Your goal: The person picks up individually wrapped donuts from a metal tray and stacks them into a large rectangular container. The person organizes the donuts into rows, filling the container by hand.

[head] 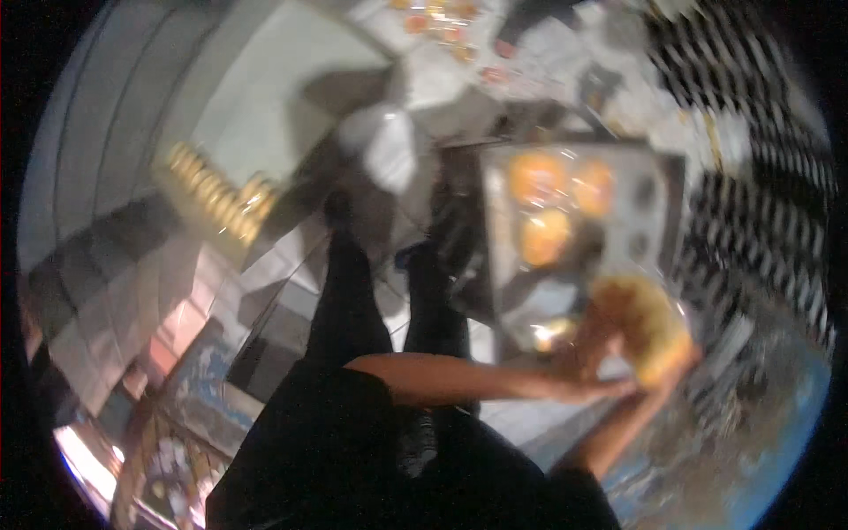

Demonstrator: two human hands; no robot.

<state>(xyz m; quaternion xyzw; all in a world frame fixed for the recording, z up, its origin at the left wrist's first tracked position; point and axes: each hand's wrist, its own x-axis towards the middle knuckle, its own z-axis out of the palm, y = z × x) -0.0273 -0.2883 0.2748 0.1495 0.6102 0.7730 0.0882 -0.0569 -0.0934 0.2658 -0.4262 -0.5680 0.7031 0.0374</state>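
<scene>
Motion blur softens the whole view. Both hands are together at the right, around a rounded yellow-brown item (652,324), perhaps baked food; I cannot tell exactly what it is. My left hand (589,354) reaches across my body and touches its near left side. My right hand (679,368) supports its lower right edge, with the fingers partly hidden. The item is over the near right corner of a shallow pale tray (497,265). Several round orange items (540,179) with shiny highlights, perhaps wrapped in clear plastic, lie in the tray's far left part.
Dark slatted racks or crates (735,212) stand along the right. A worn blue surface (742,417) is at the lower right. A row of golden items (212,192) lies at the left beside a pale green panel (265,86). White bags or wrappings (391,149) are ahead of my feet.
</scene>
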